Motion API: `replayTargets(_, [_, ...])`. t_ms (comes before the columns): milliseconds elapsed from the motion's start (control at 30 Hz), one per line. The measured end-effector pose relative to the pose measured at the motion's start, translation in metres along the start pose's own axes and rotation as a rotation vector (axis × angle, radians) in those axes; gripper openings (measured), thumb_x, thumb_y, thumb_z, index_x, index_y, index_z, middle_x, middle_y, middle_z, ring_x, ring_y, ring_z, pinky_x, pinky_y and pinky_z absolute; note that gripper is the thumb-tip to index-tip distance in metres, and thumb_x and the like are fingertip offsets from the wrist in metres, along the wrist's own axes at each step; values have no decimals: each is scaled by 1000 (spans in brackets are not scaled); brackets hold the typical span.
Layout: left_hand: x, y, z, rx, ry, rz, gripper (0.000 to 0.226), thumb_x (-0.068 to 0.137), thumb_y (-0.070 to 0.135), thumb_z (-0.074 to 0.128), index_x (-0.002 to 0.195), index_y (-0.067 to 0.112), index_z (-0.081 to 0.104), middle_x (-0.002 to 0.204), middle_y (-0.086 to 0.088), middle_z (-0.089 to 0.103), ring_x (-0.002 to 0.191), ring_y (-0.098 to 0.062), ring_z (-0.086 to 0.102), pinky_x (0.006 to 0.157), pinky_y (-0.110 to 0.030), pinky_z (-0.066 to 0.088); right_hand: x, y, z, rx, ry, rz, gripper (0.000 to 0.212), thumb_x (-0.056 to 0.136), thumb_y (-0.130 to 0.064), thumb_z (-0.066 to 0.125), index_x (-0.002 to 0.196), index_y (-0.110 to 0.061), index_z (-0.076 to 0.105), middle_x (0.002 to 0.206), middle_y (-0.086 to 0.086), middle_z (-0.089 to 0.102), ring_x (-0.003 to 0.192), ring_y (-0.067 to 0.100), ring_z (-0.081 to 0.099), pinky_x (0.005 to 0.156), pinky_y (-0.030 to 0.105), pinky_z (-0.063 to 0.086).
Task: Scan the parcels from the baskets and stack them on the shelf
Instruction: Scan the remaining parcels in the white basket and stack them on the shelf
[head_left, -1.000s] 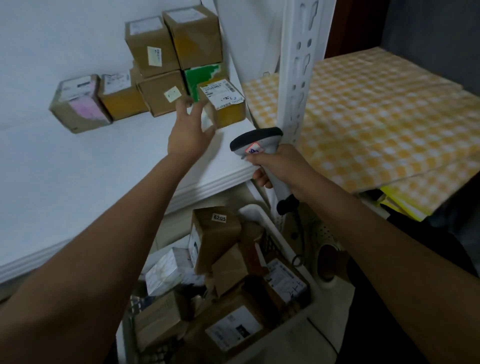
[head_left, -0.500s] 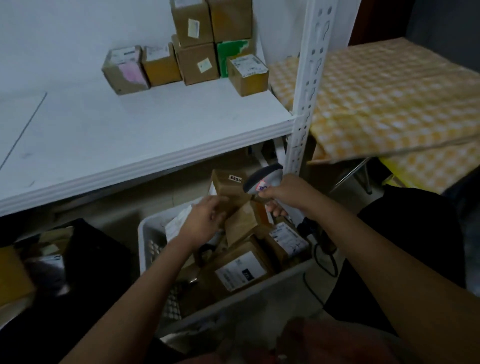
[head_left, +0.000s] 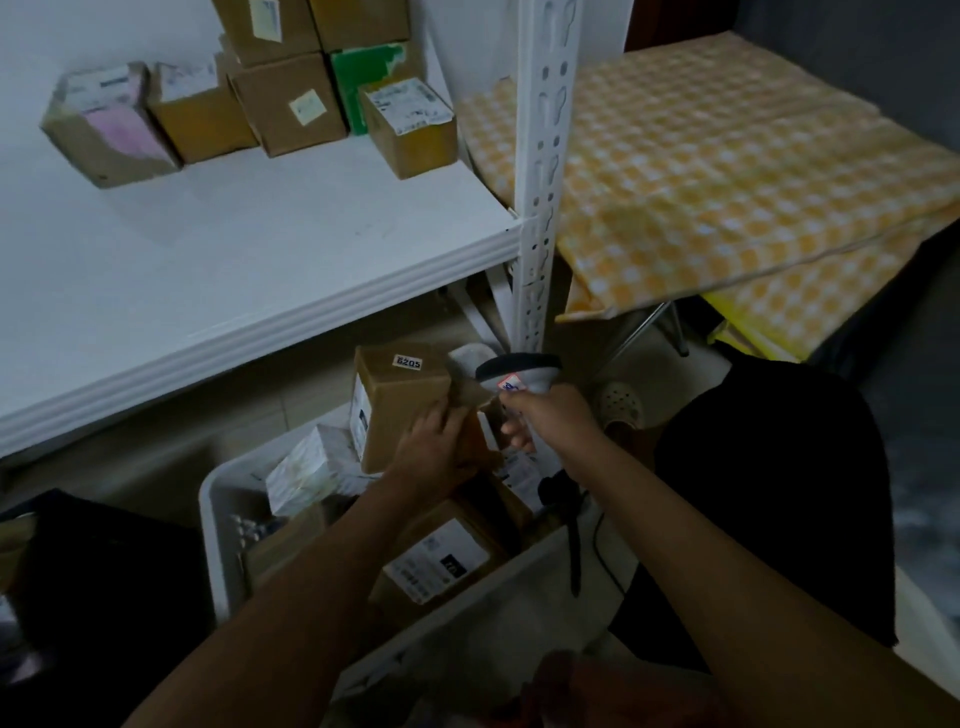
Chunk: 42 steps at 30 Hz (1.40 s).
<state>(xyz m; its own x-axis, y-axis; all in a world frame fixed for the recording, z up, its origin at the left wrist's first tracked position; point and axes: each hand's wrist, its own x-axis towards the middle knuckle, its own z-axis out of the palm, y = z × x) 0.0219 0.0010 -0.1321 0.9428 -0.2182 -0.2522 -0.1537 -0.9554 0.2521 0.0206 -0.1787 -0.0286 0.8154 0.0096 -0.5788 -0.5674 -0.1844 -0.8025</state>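
Observation:
A white basket (head_left: 218, 499) under the shelf holds several cardboard parcels. My left hand (head_left: 434, 452) lies on the lower right side of a brown box labelled 6205 (head_left: 400, 400) that stands upright in the basket; how far its fingers curl round the box is unclear. My right hand (head_left: 550, 418) grips the handle of a grey barcode scanner (head_left: 519, 371), whose head is just right of that box. Several scanned parcels (head_left: 291, 104) are stacked at the back of the white shelf (head_left: 260, 249); the nearest one bears a white label (head_left: 410, 130).
A white perforated shelf post (head_left: 543, 171) rises right of the basket. A yellow checked cloth (head_left: 727, 171) covers a table at the right. A dark bin (head_left: 104, 571) sits left of the basket. The scanner's cable (head_left: 602, 545) hangs over the basket's right side.
My left hand left the labelled parcel on the shelf and came down onto the 6205 box in the basket. My right hand lowered the scanner beside that box.

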Motion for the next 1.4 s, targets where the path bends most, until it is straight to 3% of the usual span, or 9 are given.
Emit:
replayTargets(333, [10, -8, -18, 54, 13, 61, 99, 77, 68, 67, 156, 31, 20, 141, -11, 33, 126, -28, 37, 103, -41, 35, 24, 9, 4, 95, 2, 107, 22, 94, -24, 64, 97, -2, 65, 64, 6, 65, 41, 9, 56, 43, 19, 44])
replayTargets(467, [-27, -27, -54, -136, 41, -18, 108, 62, 72, 57, 156, 36, 16, 152, -8, 23, 138, -33, 27, 114, -49, 28, 18, 8, 11, 183, 3, 64, 21, 96, -22, 62, 101, -3, 64, 70, 8, 67, 49, 13, 56, 49, 22, 45])
replayTargets(700, [-114, -66, -74, -1170, 248, -278, 94, 77, 16, 83, 148, 49, 32, 152, -1, 29, 132, -33, 42, 100, -51, 51, -4, 8, 48, 217, -9, -55, 19, 94, -22, 65, 102, -5, 64, 85, 12, 73, 71, 19, 72, 66, 29, 60])
replayTargets(833, [-152, -62, -65, -1762, 276, -153, 92, 79, -3, 76, 148, 45, 39, 144, -8, 53, 121, -28, 62, 91, -37, 57, -19, 10, 70, 200, 79, -140, 18, 92, -24, 68, 94, -6, 68, 87, 11, 71, 80, 22, 70, 82, 40, 60])
replayTargets(1033, [-174, -54, -62, -1660, 93, -186, 110, 70, 5, 87, 146, 58, 29, 147, -10, 48, 124, -30, 61, 98, -47, 54, -34, 5, 88, 104, 133, -227, 40, 80, -42, 73, 106, -12, 69, 103, 10, 71, 96, 30, 67, 90, 49, 55])
replayTargets(1100, [-177, -51, -69, -1717, 51, -209, 109, 72, 20, 88, 150, 56, 22, 147, -11, 48, 120, -28, 64, 97, -45, 54, -37, 4, 90, 77, 136, -246, 29, 85, -38, 72, 101, -14, 67, 103, 11, 70, 98, 31, 66, 92, 49, 54])
replayTargets(1233, [-181, -42, -84, -1686, 51, -337, 80, 77, 54, 65, 149, 32, 38, 130, -10, 66, 114, -28, 68, 91, -42, 57, -44, 1, 88, 77, 134, -314, 19, 85, -36, 72, 91, -20, 64, 100, 8, 71, 95, 26, 66, 91, 46, 54])
replayTargets(1333, [-180, -43, -84, -1574, 20, -427, 68, 83, 49, 64, 143, 23, 45, 121, -6, 72, 111, -24, 69, 86, -36, 59, -38, 1, 85, 62, 62, -340, 45, 62, -59, 69, 88, -22, 70, 92, 2, 75, 89, 22, 71, 87, 50, 57])
replayTargets(1400, [-182, -44, -86, -1564, -43, -456, 54, 90, 45, 62, 136, 19, 53, 114, -7, 75, 102, -22, 73, 82, -32, 60, -34, -2, 85, 29, 12, -350, 34, 68, -56, 71, 81, -25, 72, 88, 2, 76, 87, 24, 72, 86, 51, 57])
